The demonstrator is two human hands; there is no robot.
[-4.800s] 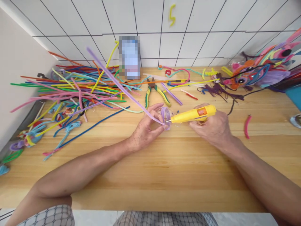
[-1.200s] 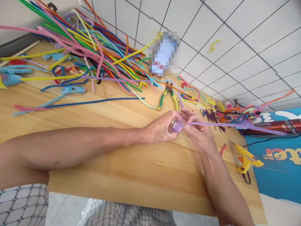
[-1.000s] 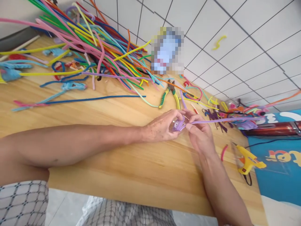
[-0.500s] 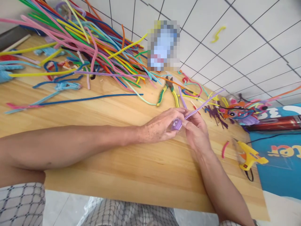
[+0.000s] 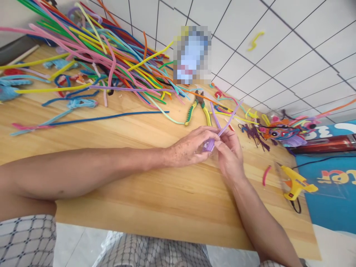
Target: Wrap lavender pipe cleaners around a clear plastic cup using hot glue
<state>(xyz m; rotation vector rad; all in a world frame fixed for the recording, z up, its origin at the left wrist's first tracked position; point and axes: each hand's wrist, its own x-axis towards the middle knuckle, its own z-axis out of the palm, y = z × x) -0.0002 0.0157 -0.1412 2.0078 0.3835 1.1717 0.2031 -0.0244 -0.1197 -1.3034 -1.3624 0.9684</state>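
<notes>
Up swung the purple pipe cleaner (image 5: 230, 116), beside pliers (image 5: 196, 109); glue gun (image 5: 296, 182) apart.

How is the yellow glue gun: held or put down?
Put down. The glue gun lies on the table, apart from the left hand and right hand, which hold the pipe cleaner.

The wooden table (image 5: 155, 200) carries a big heap of coloured pipe cleaners (image 5: 111, 63) at 10 o'clock, with one long blue pipe cleaner (image 5: 111, 117) lying before it. Pliers (image 5: 196, 111) lie at 12 o'clock and a pipe-cleaner figure (image 5: 280, 133) at 2 o'clock. At 3 o'clock there is a yellow glue gun (image 5: 296, 182), and just beside it a short pink piece (image 5: 266, 175).
</notes>
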